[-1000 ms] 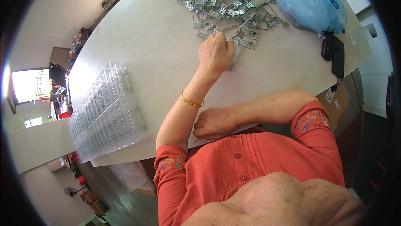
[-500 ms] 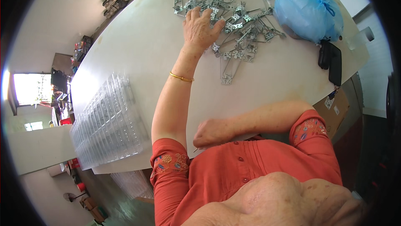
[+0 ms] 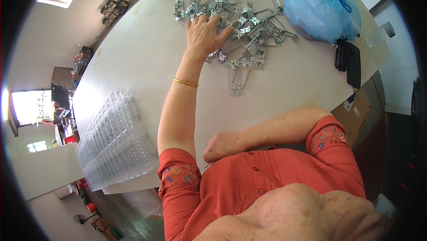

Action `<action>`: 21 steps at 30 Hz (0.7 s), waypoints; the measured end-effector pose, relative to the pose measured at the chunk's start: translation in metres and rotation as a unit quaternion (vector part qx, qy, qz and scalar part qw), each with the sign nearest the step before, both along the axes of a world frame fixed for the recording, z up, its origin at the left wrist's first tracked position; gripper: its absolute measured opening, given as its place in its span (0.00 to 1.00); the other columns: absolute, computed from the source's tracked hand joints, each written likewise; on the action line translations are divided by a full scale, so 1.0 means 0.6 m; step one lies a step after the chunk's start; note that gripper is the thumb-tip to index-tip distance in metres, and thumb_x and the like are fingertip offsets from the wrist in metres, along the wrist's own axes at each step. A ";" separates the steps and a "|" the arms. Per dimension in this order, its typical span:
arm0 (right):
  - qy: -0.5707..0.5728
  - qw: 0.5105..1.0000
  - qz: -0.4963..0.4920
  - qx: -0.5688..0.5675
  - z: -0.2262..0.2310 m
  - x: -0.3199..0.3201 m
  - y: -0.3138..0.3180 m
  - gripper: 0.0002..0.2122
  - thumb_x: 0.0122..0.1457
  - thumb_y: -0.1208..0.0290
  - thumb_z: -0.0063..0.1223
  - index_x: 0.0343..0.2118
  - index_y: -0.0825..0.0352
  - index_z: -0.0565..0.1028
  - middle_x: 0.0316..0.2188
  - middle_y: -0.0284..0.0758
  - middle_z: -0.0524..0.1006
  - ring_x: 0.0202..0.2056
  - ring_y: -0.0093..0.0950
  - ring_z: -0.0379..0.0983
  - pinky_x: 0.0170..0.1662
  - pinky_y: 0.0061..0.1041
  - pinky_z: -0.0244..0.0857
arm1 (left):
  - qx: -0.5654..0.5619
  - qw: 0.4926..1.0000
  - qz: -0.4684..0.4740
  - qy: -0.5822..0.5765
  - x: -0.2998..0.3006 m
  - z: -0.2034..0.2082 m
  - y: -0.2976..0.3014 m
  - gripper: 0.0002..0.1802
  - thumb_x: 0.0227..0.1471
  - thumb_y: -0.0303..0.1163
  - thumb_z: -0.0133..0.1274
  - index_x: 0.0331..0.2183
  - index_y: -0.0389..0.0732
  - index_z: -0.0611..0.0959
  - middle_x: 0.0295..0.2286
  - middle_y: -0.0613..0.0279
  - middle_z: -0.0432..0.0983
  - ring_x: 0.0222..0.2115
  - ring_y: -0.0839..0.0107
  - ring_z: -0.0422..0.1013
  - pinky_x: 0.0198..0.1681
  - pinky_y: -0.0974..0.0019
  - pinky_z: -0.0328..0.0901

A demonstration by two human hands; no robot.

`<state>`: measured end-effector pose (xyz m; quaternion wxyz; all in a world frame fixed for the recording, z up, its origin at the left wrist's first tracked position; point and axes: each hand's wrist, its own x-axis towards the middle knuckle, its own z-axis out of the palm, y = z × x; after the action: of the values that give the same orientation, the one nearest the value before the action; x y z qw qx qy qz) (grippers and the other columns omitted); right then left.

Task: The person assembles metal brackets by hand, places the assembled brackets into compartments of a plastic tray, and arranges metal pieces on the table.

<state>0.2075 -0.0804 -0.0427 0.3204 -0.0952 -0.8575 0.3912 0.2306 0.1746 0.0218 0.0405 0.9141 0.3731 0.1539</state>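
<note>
A tangled heap of silvery metal wire-and-plate brackets (image 3: 247, 27) lies on the far part of the pale table (image 3: 275, 87). My left hand (image 3: 204, 35) rests palm down over the heap's left side, thumb apart from the fingers. Some fingertips are hidden among the metal, and nothing is seen gripped. One long bracket (image 3: 235, 92) sticks out of the heap toward me. Close to my body at the table's near edge, my right hand (image 3: 220, 147) is curled closed. A thin end pokes out below it; the rest is hidden.
Clear plastic blister trays (image 3: 118, 141) are stacked at the table's left. At the far right sit a knotted blue plastic bag (image 3: 322, 7), a black phone or case (image 3: 353, 65) and a clear cup (image 3: 378, 34). A cardboard box (image 3: 356, 112) stands beyond the right edge.
The whole view has shifted slightly, with the heap now lower and further left in it. My left hand stays on the heap, its fingers slightly shifted. My right hand keeps its curled pose.
</note>
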 end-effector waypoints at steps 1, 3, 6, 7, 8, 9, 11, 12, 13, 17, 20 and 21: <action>-0.002 1.000 0.001 0.011 -0.001 0.000 0.000 0.10 0.58 0.64 0.52 0.27 0.63 0.67 0.23 0.34 0.71 0.27 0.40 0.73 0.31 0.38 0.67 | 0.000 1.000 0.000 0.000 -0.002 0.000 -0.002 0.33 0.52 0.63 0.54 0.48 0.47 0.82 0.41 0.53 0.77 0.51 0.53 0.68 0.59 0.43 0.55; 0.004 1.000 0.000 0.015 -0.002 -0.002 0.001 0.10 0.58 0.64 0.52 0.28 0.63 0.67 0.23 0.35 0.71 0.28 0.40 0.73 0.31 0.39 0.67 | 0.030 0.999 0.006 0.036 -0.007 0.000 -0.008 0.33 0.53 0.64 0.53 0.50 0.50 0.81 0.39 0.53 0.77 0.48 0.56 0.70 0.57 0.50 0.57; 0.004 1.000 0.004 0.021 -0.001 -0.002 0.001 0.10 0.59 0.64 0.52 0.29 0.64 0.68 0.24 0.36 0.72 0.28 0.41 0.73 0.33 0.39 0.67 | -0.014 0.999 0.012 0.048 -0.018 0.006 -0.021 0.32 0.54 0.62 0.53 0.51 0.50 0.81 0.38 0.52 0.76 0.45 0.55 0.71 0.54 0.51 0.60; -0.003 1.000 0.008 0.022 0.000 -0.002 0.001 0.10 0.60 0.64 0.52 0.29 0.64 0.68 0.25 0.37 0.72 0.29 0.41 0.74 0.33 0.40 0.68 | -0.013 0.999 0.012 0.049 -0.023 0.008 -0.027 0.32 0.54 0.62 0.53 0.51 0.50 0.81 0.38 0.52 0.76 0.45 0.55 0.71 0.54 0.51 0.60; -0.002 1.000 0.008 0.023 0.001 -0.001 0.002 0.10 0.60 0.64 0.52 0.29 0.64 0.68 0.25 0.37 0.72 0.29 0.41 0.74 0.33 0.40 0.68 | -0.039 0.999 0.011 0.036 -0.029 0.011 -0.035 0.31 0.54 0.61 0.54 0.51 0.51 0.81 0.37 0.52 0.76 0.44 0.55 0.72 0.52 0.53 0.61; -0.001 1.000 0.011 0.021 0.002 0.000 0.002 0.10 0.60 0.64 0.52 0.30 0.65 0.68 0.26 0.37 0.73 0.30 0.41 0.74 0.34 0.40 0.68 | -0.064 0.998 0.011 0.023 -0.034 0.014 -0.042 0.30 0.54 0.60 0.54 0.51 0.51 0.81 0.37 0.52 0.76 0.42 0.55 0.73 0.51 0.55 0.62; 0.002 1.000 0.015 0.019 0.003 0.000 0.003 0.10 0.60 0.64 0.52 0.30 0.65 0.68 0.26 0.38 0.73 0.30 0.42 0.74 0.35 0.40 0.68 | -0.058 0.998 0.010 0.021 -0.048 0.006 -0.052 0.29 0.54 0.59 0.55 0.50 0.50 0.81 0.36 0.52 0.76 0.41 0.55 0.73 0.49 0.56 0.63; 0.002 1.000 0.015 0.016 0.004 0.000 0.003 0.09 0.60 0.65 0.50 0.30 0.65 0.69 0.27 0.38 0.74 0.31 0.42 0.75 0.35 0.40 0.68 | -0.054 0.998 0.008 0.018 -0.054 0.004 -0.058 0.28 0.55 0.57 0.55 0.50 0.50 0.81 0.35 0.53 0.76 0.40 0.55 0.73 0.48 0.57 0.63; 0.002 1.000 0.015 0.013 0.005 0.000 0.003 0.08 0.60 0.65 0.48 0.30 0.64 0.70 0.27 0.38 0.75 0.32 0.42 0.76 0.35 0.41 0.68 | -0.055 0.998 0.010 0.019 -0.060 0.002 -0.063 0.28 0.55 0.57 0.55 0.50 0.50 0.81 0.35 0.53 0.76 0.40 0.55 0.73 0.48 0.57 0.63; 0.001 1.000 0.009 0.016 0.007 -0.001 0.000 0.08 0.60 0.66 0.49 0.30 0.65 0.70 0.27 0.38 0.75 0.32 0.42 0.75 0.34 0.41 0.68 | -0.076 0.996 0.011 0.042 -0.080 0.015 -0.096 0.26 0.55 0.53 0.56 0.50 0.49 0.81 0.33 0.52 0.76 0.39 0.54 0.73 0.46 0.58 0.64; 0.011 1.000 0.009 0.014 0.008 -0.001 0.002 0.08 0.60 0.66 0.49 0.30 0.65 0.70 0.26 0.39 0.75 0.31 0.43 0.75 0.33 0.41 0.68 | -0.108 0.992 0.030 0.064 -0.104 0.031 -0.130 0.25 0.55 0.51 0.56 0.50 0.49 0.81 0.31 0.51 0.76 0.38 0.54 0.73 0.46 0.57 0.64; 0.006 1.000 0.006 0.017 0.007 -0.001 0.001 0.08 0.60 0.66 0.49 0.30 0.65 0.70 0.26 0.39 0.75 0.31 0.43 0.75 0.33 0.41 0.68 | -0.119 0.990 0.033 0.074 -0.111 0.037 -0.141 0.25 0.54 0.51 0.57 0.49 0.49 0.81 0.31 0.51 0.76 0.37 0.53 0.73 0.46 0.57 0.64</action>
<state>0.2070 -0.0795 -0.0384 0.3253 -0.0823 -0.8624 0.3791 0.1637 0.0899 0.0440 0.1164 0.8988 0.4206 0.0416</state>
